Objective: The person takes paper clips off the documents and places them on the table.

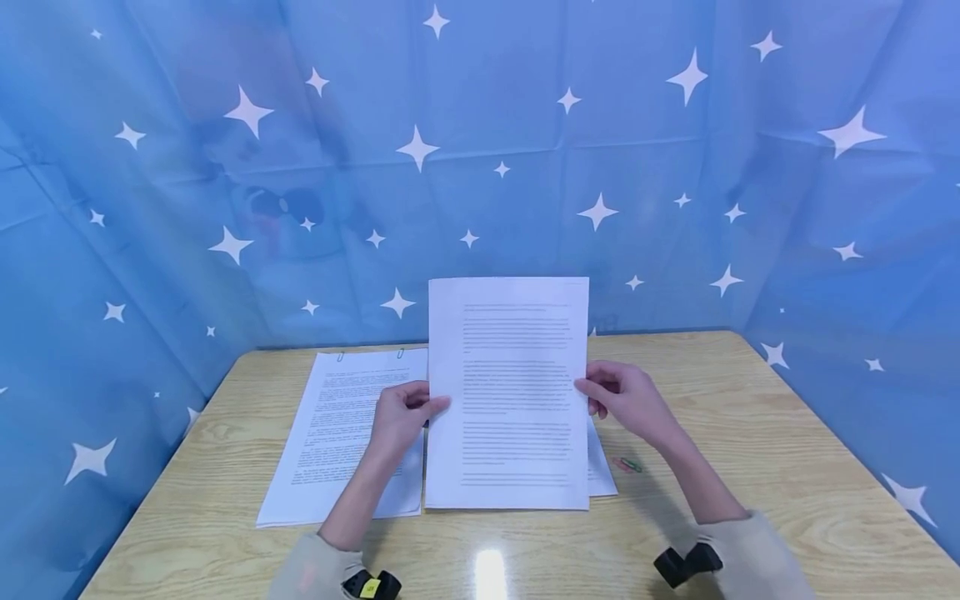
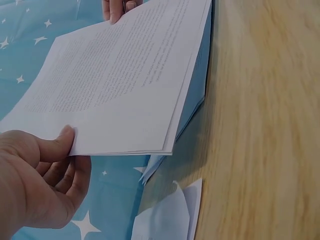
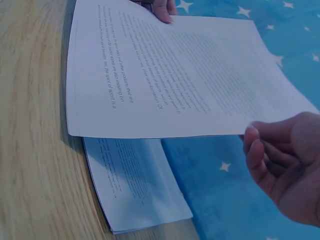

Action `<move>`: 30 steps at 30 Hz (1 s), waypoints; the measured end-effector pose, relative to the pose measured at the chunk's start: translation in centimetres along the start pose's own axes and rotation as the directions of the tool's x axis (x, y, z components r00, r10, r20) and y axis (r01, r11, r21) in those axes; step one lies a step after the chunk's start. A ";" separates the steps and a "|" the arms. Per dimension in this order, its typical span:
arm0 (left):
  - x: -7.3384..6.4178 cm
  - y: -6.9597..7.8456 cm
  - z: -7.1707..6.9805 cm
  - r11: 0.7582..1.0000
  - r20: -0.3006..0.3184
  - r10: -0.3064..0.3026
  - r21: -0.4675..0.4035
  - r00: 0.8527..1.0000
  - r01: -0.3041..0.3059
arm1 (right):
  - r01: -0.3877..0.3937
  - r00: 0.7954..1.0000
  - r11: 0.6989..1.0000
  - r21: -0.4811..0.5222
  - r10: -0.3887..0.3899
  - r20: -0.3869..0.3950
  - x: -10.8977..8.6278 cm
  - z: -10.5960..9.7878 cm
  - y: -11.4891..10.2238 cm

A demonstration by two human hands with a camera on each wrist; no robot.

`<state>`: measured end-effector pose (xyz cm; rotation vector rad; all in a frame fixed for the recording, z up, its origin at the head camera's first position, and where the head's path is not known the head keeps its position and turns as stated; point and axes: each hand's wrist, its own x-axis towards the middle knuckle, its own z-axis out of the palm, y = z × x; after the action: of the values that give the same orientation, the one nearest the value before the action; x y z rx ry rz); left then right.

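Observation:
A small stack of printed paper sheets [image 1: 510,392] stands nearly upright over the middle of the table, held between both hands. My left hand [image 1: 402,414] pinches its left edge, thumb on the front; in the left wrist view more than one sheet shows at the stack's edge. On the opposite edge my right hand [image 1: 626,398] pinches the paper between thumb and fingers. Behind the held sheets, other printed sheets [image 3: 145,200] lie on the table, mostly hidden in the head view. Left of them lies a printed stack [image 1: 352,425] with two paper clips [image 1: 341,357] along its top edge.
A few loose paper clips [image 1: 628,464], green and pinkish, lie on the wooden table [image 1: 787,450] right of the held sheets. A blue curtain [image 1: 525,208] with white stars hangs at the table's back and sides.

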<state>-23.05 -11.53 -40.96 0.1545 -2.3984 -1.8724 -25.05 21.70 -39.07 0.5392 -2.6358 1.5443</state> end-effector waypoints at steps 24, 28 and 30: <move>-0.1 0.7 5.4 0.992 0.144 0.114 -0.067 0.983 -0.105 | -0.011 0.974 0.997 -0.076 -0.007 -0.228 -1.0 -4.4 1.7; 0.2 1.1 6.5 0.996 0.158 0.092 -0.033 0.983 -0.088 | -0.028 0.968 0.994 -0.106 0.001 -0.250 -1.1 -5.2 2.0; 0.3 1.5 7.0 0.997 0.165 0.079 -0.023 0.983 -0.076 | -0.030 0.964 0.992 -0.121 -0.003 -0.265 -1.1 -5.6 2.1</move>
<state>-24.31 -4.53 -41.20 -0.0988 -2.4530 -1.9404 -25.43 27.72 -38.23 0.2839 -2.5122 1.3375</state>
